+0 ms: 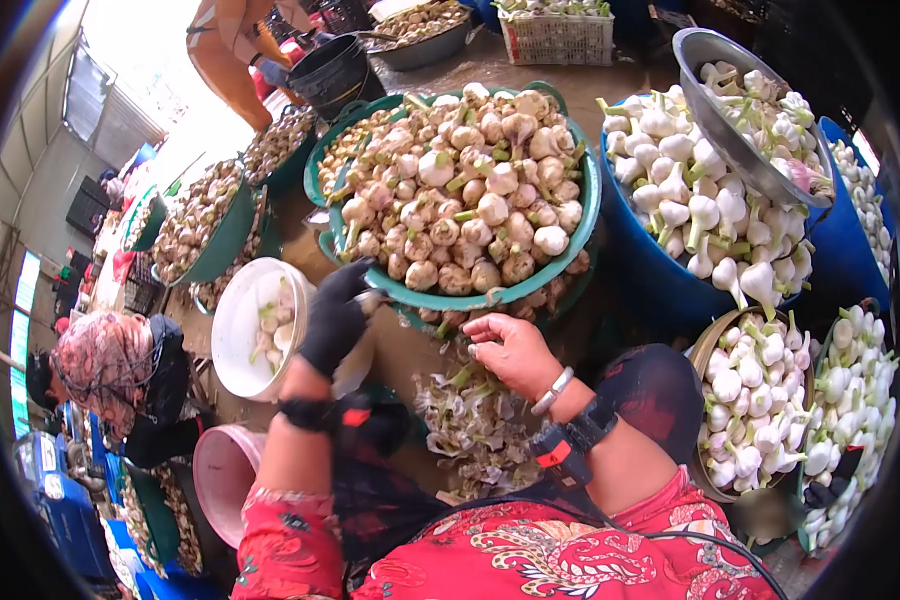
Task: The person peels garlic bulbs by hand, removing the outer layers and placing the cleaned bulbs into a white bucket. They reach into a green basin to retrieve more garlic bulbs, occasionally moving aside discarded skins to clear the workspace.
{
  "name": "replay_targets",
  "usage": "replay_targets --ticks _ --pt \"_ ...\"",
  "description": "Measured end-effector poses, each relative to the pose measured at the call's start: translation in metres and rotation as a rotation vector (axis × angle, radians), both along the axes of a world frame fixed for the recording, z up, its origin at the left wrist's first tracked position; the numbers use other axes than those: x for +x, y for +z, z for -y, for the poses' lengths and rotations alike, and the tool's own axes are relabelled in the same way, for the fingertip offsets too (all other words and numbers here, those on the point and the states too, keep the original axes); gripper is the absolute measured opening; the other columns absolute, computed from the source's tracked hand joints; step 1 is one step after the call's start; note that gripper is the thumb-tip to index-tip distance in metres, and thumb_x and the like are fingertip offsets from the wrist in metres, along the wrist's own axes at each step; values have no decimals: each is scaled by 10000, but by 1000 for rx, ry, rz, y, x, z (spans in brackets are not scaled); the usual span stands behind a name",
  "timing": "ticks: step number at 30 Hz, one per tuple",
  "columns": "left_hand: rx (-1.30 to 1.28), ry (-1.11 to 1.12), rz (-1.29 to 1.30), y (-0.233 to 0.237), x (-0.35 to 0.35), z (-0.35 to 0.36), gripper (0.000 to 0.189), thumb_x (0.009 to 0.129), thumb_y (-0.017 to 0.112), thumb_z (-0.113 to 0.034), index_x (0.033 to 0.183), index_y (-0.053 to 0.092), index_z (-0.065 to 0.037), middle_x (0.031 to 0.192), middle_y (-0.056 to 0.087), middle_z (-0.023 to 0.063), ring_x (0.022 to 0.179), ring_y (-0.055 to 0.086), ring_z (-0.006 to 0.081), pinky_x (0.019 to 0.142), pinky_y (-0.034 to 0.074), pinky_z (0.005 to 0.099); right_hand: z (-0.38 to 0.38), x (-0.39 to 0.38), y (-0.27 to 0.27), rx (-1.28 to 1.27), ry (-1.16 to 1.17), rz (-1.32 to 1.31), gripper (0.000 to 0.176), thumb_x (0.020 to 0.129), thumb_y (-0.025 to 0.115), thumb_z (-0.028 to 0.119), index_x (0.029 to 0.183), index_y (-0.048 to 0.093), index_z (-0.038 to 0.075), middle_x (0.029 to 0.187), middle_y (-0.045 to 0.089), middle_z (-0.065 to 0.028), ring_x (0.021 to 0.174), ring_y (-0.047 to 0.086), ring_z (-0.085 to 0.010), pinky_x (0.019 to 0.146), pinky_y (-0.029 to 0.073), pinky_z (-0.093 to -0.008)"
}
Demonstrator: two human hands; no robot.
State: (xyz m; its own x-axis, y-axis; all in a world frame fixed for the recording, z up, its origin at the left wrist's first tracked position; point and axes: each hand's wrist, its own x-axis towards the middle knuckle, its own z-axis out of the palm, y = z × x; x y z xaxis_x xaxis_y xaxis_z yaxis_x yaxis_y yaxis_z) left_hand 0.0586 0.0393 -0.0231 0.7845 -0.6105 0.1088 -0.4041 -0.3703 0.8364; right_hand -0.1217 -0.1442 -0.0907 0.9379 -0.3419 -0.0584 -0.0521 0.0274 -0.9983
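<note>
At the far left, a person in a patterned pink covering (105, 360), bent over. Beyond, a green tub (216, 250) heaped with dull, untrimmed-looking bulbs; farther off, a person in orange (232, 60) beside a black bucket (338, 78). Near left: pink bucket (220, 475), tipped toward the camera, and on its far side a white bucket (232, 335) with a few pale bulbs inside.

Next, left hand (336, 315), black glove, dark band on the wrist, held between the white bucket and the teal basket (592, 200), fingertips close to the basket's left rim. Small shiny bit by the fingers, blurred; cannot tell if that grip is clamped on it.

Middle: garlic bulbs (436, 168), piled above the rim of the teal basket, dirt-marked, some with cut green stems. Just below, near side, a heap of peelings (475, 425) lies low between the person's legs.

Right hand (515, 355), bare, bracelet and dark wrist strap, sits just off the near rim, above the peelings. Fingers half curled; cannot tell whether this grip is together on anything.

Right: blue barrel (642, 282) full of whiter bulbs, metal bowl (708, 118) tilted on top with more. Near right, a round container (711, 335) of white bulbs.
</note>
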Motion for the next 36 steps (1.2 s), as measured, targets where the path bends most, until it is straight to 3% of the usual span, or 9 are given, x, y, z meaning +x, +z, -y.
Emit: replay_targets --ticks 1,4,8,10,13,14,19,28,36 --pt "148 0 349 -18 15 26 500 765 713 -129 1225 547 -26 821 622 59 736 592 140 672 478 305 3 -1 0 9 -17 -32 257 741 651 103 983 653 18 833 664 -72 749 624 -138 702 505 -283" --pt "256 90 352 -71 68 78 363 779 657 -132 1123 603 -26 854 655 132 802 619 313 770 481 389 10 -5 13 -22 -65 -64 231 750 636 92 968 656 16 837 671 -77 754 631 -135 713 509 -279" --pt "97 25 290 -67 70 84 194 836 613 -137 979 670 -19 811 668 130 769 641 241 711 501 330 15 2 26 83 -44 -76 290 775 612 11 1064 618 14 957 626 -47 831 574 -98 745 486 -235" --pt "-199 13 -327 -41 41 68 229 881 553 -111 1062 636 3 882 667 86 717 618 136 679 511 277 11 9 19 225 -123 39 478 739 677 70 1199 551 43 1019 618 -80 806 609 -133 742 510 -287" --pt "-257 -146 -392 -9 -38 49 241 905 514 -93 1094 611 21 950 656 73 747 622 131 686 524 273 -2 15 26 124 -160 255 637 698 729 46 1289 491 33 1075 584 -97 911 596 -158 802 503 -294" --pt "-83 -367 222 -19 -42 41 230 899 520 -70 1091 606 21 1006 647 85 820 626 140 694 520 259 -5 16 24 181 -134 325 659 684 745 38 1292 492 26 1081 578 -103 938 593 -170 824 499 -299" --pt "-431 -69 -530 -13 -92 35 194 890 557 -67 1050 613 28 987 651 74 859 622 140 711 517 257 -11 -3 31 333 2 177 535 762 689 -59 1259 500 4 1116 585 -47 989 575 -101 850 500 -262" --pt "-412 -80 -709 -8 -108 16 219 917 540 -117 1050 590 50 899 645 94 766 649 165 693 539 286 -10 -11 22 817 84 131 397 849 647 46 1207 501 -42 1029 617 -84 885 615 -141 780 526 -273" --pt "-470 25 -755 7 -117 19 189 906 543 -121 991 592 41 812 628 71 721 653 166 667 538 286 -14 -7 22 684 92 205 406 884 608 71 1249 474 -44 1016 610 -64 874 597 -119 773 512 -256"
